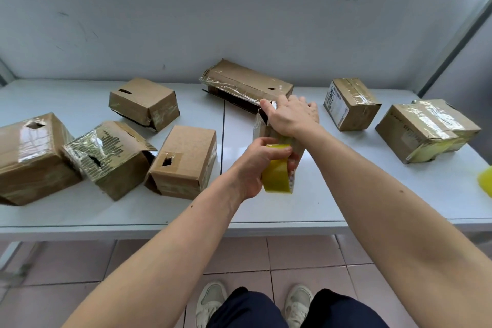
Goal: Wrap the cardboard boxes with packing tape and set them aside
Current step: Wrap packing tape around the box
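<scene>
A small cardboard box (259,129) stands on the white table (319,194) near the middle, mostly hidden behind my two hands. My right hand (292,116) grips its top from above, fingers curled over the far edge. My left hand (259,165) holds a yellow roll of packing tape (275,176) against the box's near side, thumb and fingers wrapped round the roll. A long taped box (247,82) lies just behind.
Several taped boxes lie to the left (34,157) (111,157) (183,161) (145,102) and two to the right (351,102) (426,129). A yellow thing (486,181) shows at the right edge. A wall stands behind the table; tiled floor and my shoes are below.
</scene>
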The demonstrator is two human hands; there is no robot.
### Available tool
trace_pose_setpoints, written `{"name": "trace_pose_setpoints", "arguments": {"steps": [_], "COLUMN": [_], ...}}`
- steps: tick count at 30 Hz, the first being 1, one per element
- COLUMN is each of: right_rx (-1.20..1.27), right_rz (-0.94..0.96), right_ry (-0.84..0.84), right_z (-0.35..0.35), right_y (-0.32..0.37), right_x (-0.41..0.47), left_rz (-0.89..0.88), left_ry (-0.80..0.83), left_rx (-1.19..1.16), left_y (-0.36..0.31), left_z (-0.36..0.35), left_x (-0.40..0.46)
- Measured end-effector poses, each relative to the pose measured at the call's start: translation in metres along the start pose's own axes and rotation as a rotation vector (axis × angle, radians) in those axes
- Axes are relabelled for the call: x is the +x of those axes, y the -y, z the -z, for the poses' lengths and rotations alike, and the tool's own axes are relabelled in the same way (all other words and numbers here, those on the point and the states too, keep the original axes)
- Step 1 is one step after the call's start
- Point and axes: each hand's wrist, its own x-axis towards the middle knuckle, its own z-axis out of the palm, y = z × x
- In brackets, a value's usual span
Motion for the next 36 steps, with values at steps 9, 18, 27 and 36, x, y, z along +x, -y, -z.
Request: {"name": "trace_pose_setpoints", "arguments": {"steps": [9, 18, 27, 36], "right_rx": [0.226, 0.469, 0.118, 0.335], "right_rz": [0.057, -0.299, -0.311, -0.299], "right_ry": [0.124, -0.175, 0.058, -0.12], "right_z": [0.012, -0.016, -0.052, -0.006], "right_y": [-0.009, -0.131, -0.141, -0.125], "right_x": [0.016, -0.027, -0.039, -0.07], "left_rz": [-0.013, -0.052, -0.043, -0.026], "left_ry": [0.007, 0.038, 0.027, -0.004], "left_rx": [0.128, 0.075, 0.077, 0.09], "left_y": [0.028, 0.032, 0.029, 0.024], "left_z": [0.007, 0.007, 0.002, -0.004], "left_x": [0.012, 0.02, 0.022, 0.019]}}
